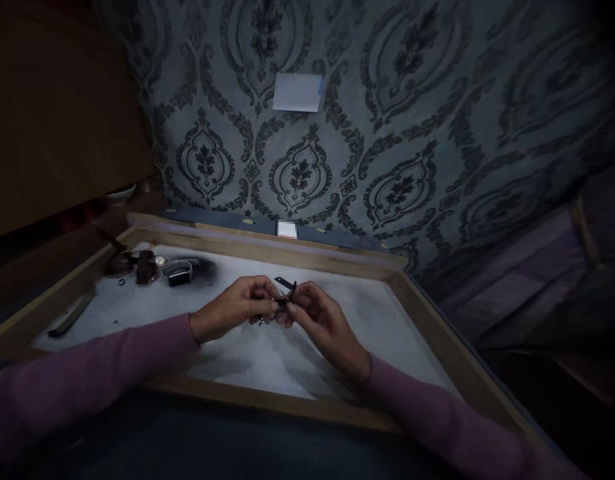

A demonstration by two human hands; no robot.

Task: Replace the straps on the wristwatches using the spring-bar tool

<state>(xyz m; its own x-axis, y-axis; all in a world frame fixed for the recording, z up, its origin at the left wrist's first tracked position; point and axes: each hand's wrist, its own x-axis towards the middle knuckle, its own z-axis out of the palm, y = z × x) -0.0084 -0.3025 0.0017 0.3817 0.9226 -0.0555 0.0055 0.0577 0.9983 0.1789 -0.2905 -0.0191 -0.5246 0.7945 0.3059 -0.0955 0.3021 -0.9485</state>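
My left hand [242,303] and my right hand [324,323] meet over the middle of a white surface inside a wooden frame [267,393]. Both have their fingers closed on a small dark strap [294,291], perhaps a watch strap. One flat dark end [284,283] of a strap sticks up behind the fingertips. A small shiny bit [262,321] shows just below my left fingers. Dim light and the fingers hide most of the held piece.
At the frame's left lie a smartwatch [178,275] with a pale strap, a brown strapped watch [146,267] and another dark watch [119,265]. Nearer is a long dark strip [71,316]. Patterned wallpaper [300,172] rises behind, bearing a white card [297,92].
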